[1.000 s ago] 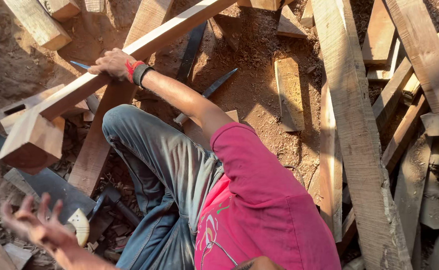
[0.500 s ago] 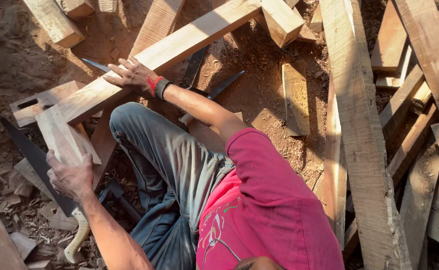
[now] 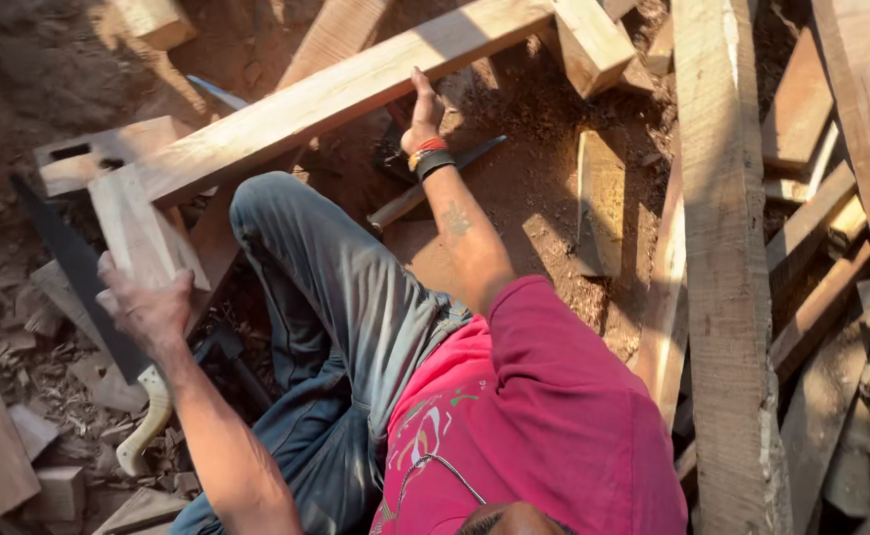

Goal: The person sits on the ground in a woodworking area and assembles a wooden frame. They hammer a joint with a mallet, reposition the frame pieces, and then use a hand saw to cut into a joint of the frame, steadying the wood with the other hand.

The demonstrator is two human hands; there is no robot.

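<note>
The left hand is gripping the near end of a short pale wood block, which is lying under the low end of the long beam; the right hand is resting open-palmed against that beam's edge. If the block is tugged, the rough-sawn, square-edged beam could slip and pinch fingers, and the dark handsaw beside the block could nick the wrist.
</note>
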